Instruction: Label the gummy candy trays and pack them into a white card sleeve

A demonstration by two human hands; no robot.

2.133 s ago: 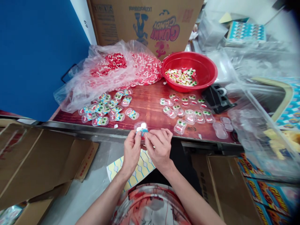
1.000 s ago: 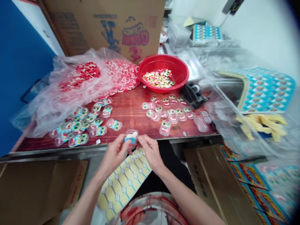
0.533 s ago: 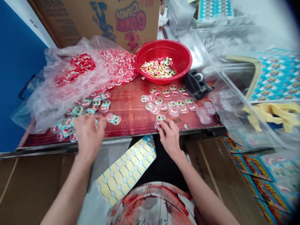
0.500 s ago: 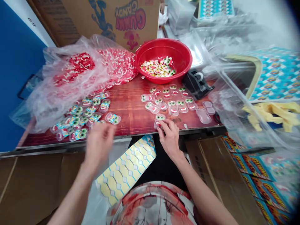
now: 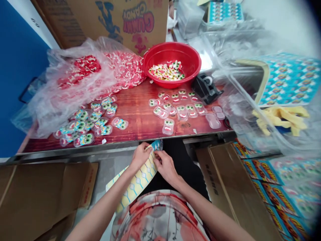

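Just under the table's near edge, the fingers [image 5: 146, 151] of the left hand [image 5: 139, 156] pinch the upper end of a yellow sticker sheet [image 5: 136, 182], and the right hand [image 5: 164, 164] presses its fingertips together on the same end, beside the blue corner. The sheet slopes down over the person's lap, clear of the table [image 5: 140, 115]. Nearest on the table lies a clear candy pack [image 5: 168, 125], with more packs [image 5: 82, 125] at the left and a red bowl [image 5: 194, 65] of gummies behind
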